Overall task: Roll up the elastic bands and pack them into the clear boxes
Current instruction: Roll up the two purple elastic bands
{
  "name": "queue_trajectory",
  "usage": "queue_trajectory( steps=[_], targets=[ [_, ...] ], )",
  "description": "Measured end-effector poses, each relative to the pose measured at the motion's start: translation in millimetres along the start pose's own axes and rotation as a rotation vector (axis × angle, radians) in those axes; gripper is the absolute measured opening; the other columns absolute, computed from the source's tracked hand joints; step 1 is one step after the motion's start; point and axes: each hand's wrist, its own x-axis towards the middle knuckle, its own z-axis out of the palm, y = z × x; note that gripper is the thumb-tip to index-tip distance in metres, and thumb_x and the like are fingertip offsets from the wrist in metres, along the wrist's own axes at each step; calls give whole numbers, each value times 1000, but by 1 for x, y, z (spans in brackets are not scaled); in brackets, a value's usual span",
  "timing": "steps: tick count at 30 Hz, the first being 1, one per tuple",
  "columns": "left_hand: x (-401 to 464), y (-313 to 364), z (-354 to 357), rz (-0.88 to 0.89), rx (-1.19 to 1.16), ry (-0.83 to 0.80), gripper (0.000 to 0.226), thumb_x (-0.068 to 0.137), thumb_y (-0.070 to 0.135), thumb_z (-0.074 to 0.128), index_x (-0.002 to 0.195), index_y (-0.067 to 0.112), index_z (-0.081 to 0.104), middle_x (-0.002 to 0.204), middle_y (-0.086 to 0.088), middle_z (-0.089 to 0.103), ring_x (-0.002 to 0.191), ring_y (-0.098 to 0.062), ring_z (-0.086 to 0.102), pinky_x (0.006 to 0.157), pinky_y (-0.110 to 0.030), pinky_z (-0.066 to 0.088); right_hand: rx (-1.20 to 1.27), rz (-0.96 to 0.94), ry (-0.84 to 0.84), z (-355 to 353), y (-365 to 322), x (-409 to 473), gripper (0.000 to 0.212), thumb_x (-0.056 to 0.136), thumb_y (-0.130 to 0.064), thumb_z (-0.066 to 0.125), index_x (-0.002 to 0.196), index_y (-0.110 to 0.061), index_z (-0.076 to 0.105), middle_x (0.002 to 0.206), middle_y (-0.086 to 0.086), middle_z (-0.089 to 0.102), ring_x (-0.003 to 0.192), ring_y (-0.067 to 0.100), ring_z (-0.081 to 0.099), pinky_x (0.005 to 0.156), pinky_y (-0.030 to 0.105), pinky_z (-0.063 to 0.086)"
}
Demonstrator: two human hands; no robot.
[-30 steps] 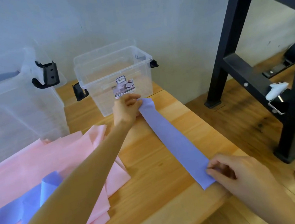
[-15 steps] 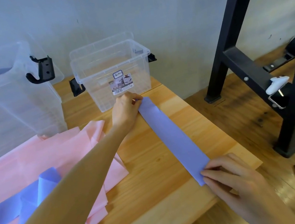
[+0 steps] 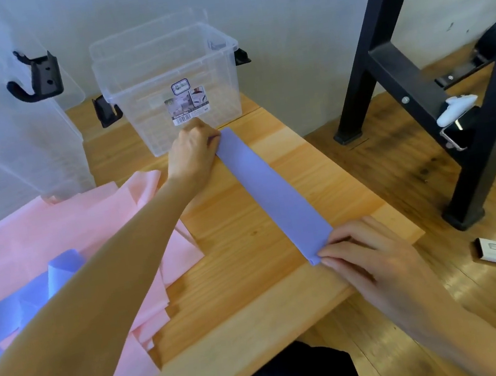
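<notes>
1. Left hand (image 3: pixel 192 154) at 12 o'clock, fingers curled and pinching the far end of the purple elastic band (image 3: pixel 273 194); right hand (image 3: pixel 373 253) at 4 o'clock, fingertips (image 3: pixel 326 253) pinching the near end, where a first small fold or turn appears to be starting.
2. Band laid flat and straight on the tabletop (image 3: pixel 243 252), running from 12 o'clock toward 4 o'clock, its near end close to the tabletop's front corner.
3. Likely slip: near end so close to the edge that a loose first turn could slide off the wood and unroll.
4. Likely skew: rolling while the far end is held off-line could make the roll cone out to one side rather than stay even.
5. Likely spring-back: stretchy material, so letting go of either end early could let the strip curl or the started turn open again.
6. Possible knock: left hand just beside the small clear box (image 3: pixel 169 87), possibly touching its front wall; a jerk there could push the light box back.
7. Small clear box at 12 o'clock: lid off, nothing visible inside through the walls, only a label on the front.
8. Large clear box (image 3: pixel 10 141) at 10 o'clock: only partly in view, contents not discernible.
9. Waiting at 8 o'clock: pile of pink elastic bands (image 3: pixel 54 221) with another purple band (image 3: pixel 32 297) lying over it, none rolled yet.
</notes>
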Motion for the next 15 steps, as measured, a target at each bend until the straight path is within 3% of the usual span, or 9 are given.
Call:
queue_trajectory(
  steps=[4, 8, 11, 15],
  targets=[
    [3, -3, -2, -39, 41, -26, 26, 99, 14, 52, 116, 15, 72, 122, -9, 57, 96, -32, 64, 72, -39, 49, -24, -14, 4, 0, -2, 2, 13, 92, -19, 61, 92, -14, 74, 95, -6, 62, 86, 15, 58, 72, 35, 45],
    [-6, -5, -18, -31, 17, -69, 29, 97, 16, 54, 122, 20, 69, 123, -8, 55, 98, -29, 64, 80, -43, 52, -60, -14, 43, -2, -8, 7, 16, 91, -24, 60, 91, -17, 74, 96, -7, 64, 89, 14, 59, 81, 31, 37],
    [-27, -13, -43, 7, -15, -61, 26, 95, 19, 60, 119, 19, 69, 120, -7, 59, 95, -21, 66, 82, -43, 55, -61, -32, 88, 3, -21, 14, 15, 91, -24, 62, 89, -16, 75, 94, -4, 64, 86, 15, 56, 85, 26, 31],
    [-71, -40, -88, -30, -25, -47, 21, 93, 14, 62, 110, 18, 74, 114, -5, 65, 93, -17, 67, 84, -35, 55, 21, -117, 83, 21, -50, 26, 13, 90, -23, 65, 87, -16, 76, 90, -4, 64, 84, 17, 59, 84, 26, 34]
  ],
)
